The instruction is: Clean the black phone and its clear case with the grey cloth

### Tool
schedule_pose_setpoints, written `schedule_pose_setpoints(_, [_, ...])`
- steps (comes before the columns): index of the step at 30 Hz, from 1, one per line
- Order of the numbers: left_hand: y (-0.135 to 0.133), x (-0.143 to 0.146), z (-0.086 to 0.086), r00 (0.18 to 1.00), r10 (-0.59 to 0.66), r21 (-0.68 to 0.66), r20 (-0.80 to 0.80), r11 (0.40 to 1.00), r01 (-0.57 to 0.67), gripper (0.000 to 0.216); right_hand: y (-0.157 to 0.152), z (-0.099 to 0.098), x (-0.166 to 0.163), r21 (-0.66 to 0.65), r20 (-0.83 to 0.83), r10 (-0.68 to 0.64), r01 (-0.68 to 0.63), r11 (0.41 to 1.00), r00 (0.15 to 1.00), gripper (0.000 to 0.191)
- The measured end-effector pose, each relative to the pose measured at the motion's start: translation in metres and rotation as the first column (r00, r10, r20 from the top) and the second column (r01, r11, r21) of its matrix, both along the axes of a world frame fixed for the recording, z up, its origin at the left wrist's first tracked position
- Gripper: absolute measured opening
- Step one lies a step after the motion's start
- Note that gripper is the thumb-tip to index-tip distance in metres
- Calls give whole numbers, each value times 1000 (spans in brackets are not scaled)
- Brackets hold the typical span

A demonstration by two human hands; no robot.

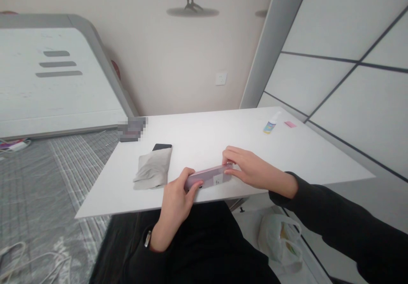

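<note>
A slim pink phone [208, 178] is held tilted over the front part of the white table, with a clear, shiny edge like a case and a pale label on its face. My left hand [177, 197] grips its left end, thumb on the near face by a dark round spot. At the other end, my right hand [247, 165] pinches the corner between thumb and fingers; the exact contact is partly hidden. To the left of my left hand, a crumpled grey cloth [153, 169] lies on the table, partly covering a flat black object [162, 146].
The white table [204, 135] stands against the wall. A small spray bottle [270, 125] and a pink slip [290, 124] are at its back right. A pixelated dark item [131, 129] sits at the back left corner. Below right hangs a white plastic bag [279, 241].
</note>
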State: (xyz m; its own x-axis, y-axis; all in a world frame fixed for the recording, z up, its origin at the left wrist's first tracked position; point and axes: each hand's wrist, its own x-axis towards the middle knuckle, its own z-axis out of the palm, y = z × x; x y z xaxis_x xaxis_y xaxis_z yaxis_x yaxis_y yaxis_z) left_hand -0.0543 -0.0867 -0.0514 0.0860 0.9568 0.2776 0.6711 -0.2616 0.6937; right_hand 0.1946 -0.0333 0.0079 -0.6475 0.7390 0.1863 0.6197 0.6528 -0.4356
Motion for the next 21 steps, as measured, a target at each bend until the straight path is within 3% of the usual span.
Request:
schedule_pose_setpoints(13, [3,-1,-1,1000,-18,12,-16,1000,18,23,14,9,-6,-73,66,45,-40,997,997,28])
schedule_pose_setpoints(21, [-4,1,-10,999,-40,158,-29,986,44,19,20,16,-7,-110,116,80,-67,992,990,31])
